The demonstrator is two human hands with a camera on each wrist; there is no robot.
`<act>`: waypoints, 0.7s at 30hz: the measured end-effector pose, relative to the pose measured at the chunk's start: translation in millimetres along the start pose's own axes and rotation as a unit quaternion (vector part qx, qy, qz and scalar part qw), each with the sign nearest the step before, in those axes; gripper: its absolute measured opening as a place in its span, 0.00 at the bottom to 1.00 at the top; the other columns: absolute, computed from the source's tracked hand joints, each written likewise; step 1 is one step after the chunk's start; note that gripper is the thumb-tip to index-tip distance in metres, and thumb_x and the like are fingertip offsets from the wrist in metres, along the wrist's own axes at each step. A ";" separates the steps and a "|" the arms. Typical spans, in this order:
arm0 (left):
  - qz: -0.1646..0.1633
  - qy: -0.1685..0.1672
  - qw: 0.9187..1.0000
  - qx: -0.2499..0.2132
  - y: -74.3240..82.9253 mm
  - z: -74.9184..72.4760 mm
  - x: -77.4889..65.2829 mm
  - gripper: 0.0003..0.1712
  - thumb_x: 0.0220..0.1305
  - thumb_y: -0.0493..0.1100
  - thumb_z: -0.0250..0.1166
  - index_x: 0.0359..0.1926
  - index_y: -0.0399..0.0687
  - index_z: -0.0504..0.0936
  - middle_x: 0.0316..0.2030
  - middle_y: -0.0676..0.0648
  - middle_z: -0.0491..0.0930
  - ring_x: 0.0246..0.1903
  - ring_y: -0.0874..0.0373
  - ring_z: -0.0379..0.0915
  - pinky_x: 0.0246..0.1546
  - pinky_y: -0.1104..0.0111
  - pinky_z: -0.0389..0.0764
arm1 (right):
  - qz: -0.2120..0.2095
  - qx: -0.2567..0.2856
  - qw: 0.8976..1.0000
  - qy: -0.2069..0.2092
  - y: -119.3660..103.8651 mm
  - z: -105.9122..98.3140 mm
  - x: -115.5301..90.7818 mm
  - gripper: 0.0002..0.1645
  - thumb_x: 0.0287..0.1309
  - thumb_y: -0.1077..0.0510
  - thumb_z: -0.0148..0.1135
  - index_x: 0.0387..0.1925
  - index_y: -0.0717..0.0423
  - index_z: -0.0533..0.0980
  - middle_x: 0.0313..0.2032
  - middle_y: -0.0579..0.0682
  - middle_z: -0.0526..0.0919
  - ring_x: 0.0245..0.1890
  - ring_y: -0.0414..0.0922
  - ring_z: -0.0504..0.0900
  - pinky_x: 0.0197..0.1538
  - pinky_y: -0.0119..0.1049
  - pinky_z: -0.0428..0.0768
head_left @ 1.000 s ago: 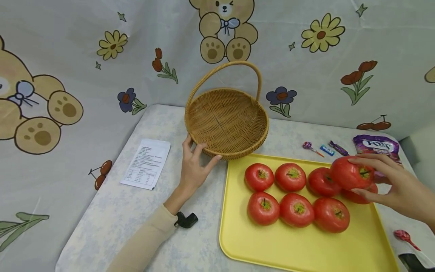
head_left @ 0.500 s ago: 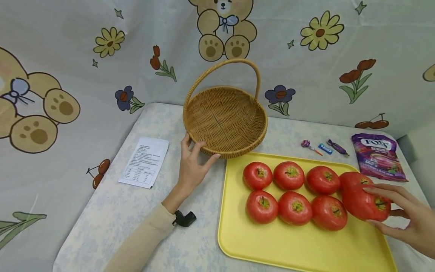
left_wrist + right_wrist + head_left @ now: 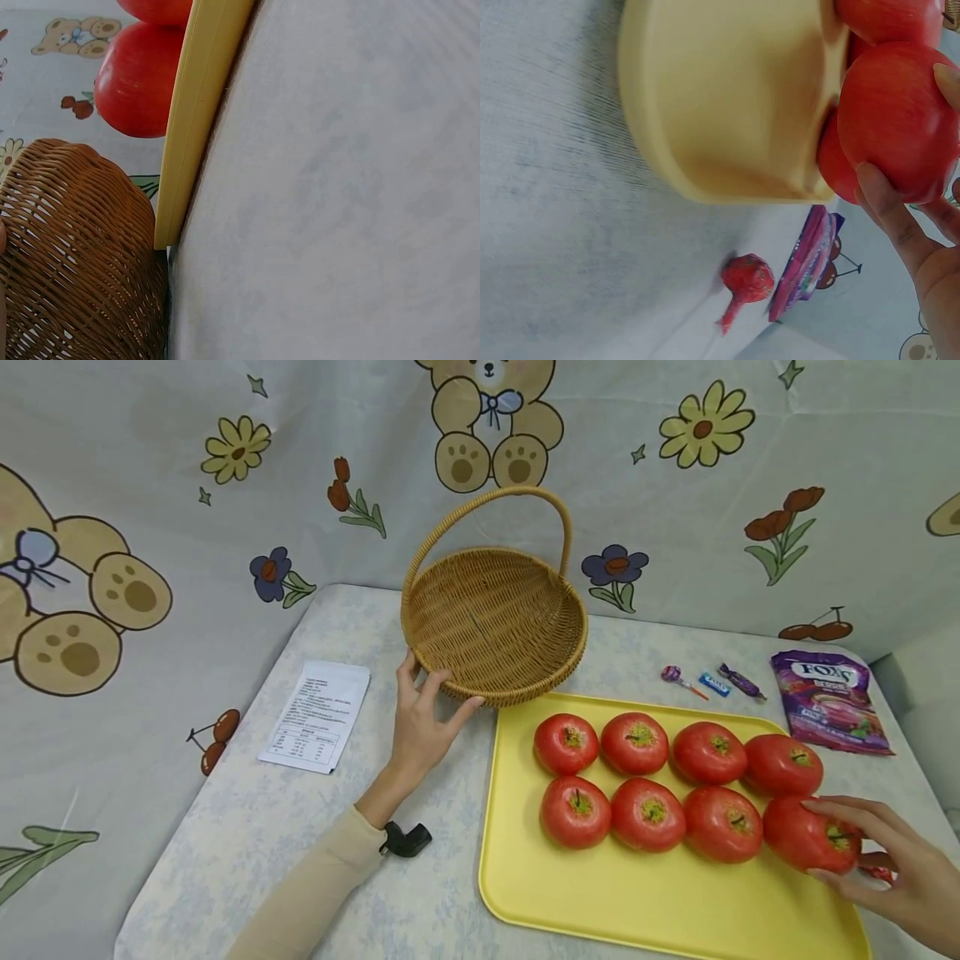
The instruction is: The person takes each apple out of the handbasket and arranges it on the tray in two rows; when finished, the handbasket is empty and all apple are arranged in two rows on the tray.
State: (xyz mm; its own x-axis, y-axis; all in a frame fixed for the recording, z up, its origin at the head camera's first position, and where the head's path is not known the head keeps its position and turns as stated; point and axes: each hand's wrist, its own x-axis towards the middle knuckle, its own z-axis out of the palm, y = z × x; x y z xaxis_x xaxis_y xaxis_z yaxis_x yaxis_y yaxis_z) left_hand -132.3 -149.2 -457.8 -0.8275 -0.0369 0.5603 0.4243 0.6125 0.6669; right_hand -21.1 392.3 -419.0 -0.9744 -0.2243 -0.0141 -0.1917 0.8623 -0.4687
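Observation:
My left hand (image 3: 420, 727) holds the near rim of a wicker basket (image 3: 495, 618), which has a tall arched handle and nothing inside. The woven side of the basket (image 3: 82, 262) fills the lower left of the left wrist view. On a yellow tray (image 3: 637, 902), several red apples (image 3: 648, 814) lie in two rows. My right hand (image 3: 900, 860) grips the apple (image 3: 806, 835) at the right end of the near row, thumb on its near side. The right wrist view shows this apple (image 3: 900, 120) between thumb and fingers, close over the tray.
Behind the tray lie a lollipop (image 3: 678, 677), small wrapped sweets (image 3: 738, 681) and a purple candy bag (image 3: 828, 702). A white printed packet (image 3: 318, 718) is at the left. A red lollipop (image 3: 748, 279) lies beside the tray's right side. A bear-patterned cloth (image 3: 300, 460) hangs behind.
My right hand has brought its apple down and toward me, from over the far row to the right end of the near row. My left hand has stayed at the basket rim.

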 end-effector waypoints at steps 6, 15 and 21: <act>0.000 0.000 1.000 -0.003 -0.9 0.1 0.1 0.29 0.58 0.57 0.72 0.52 0.45 0.76 0.71 0.32 0.48 0.69 0.37 0.56 0.62 0.51 0.71 | 0.011 -0.006 1.000 -0.021 6.1 8.5 -1.6 0.46 0.37 0.61 0.82 0.60 0.63 0.69 0.53 0.65 0.68 0.38 0.14 0.55 0.26 0.24 0.77; 0.006 0.000 1.000 -0.003 0.3 -0.6 -0.4 0.29 0.57 0.57 0.72 0.52 0.45 0.76 0.72 0.33 0.48 0.69 0.37 0.56 0.63 0.51 0.71 | 0.039 -0.012 0.998 -0.052 11.5 11.9 2.7 0.47 0.40 0.57 0.81 0.61 0.63 0.67 0.53 0.65 0.67 0.38 0.14 0.53 0.27 0.24 0.77; 0.004 -0.002 1.000 0.003 -1.2 -0.9 0.1 0.29 0.58 0.58 0.71 0.52 0.45 0.76 0.71 0.31 0.48 0.68 0.36 0.56 0.62 0.51 0.71 | 0.024 -0.006 0.998 -0.056 10.5 13.6 6.4 0.47 0.39 0.58 0.81 0.61 0.63 0.67 0.53 0.64 0.68 0.38 0.15 0.56 0.27 0.24 0.77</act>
State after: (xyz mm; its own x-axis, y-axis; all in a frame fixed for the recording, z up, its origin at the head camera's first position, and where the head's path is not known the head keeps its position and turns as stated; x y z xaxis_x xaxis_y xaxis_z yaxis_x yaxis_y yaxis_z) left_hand -132.5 -150.6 -458.1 -0.8253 -0.0293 0.5640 0.4286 0.6179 0.6592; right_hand -27.7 393.8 -436.0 -0.9636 -0.2311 -0.1346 -0.1473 0.8786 -0.4542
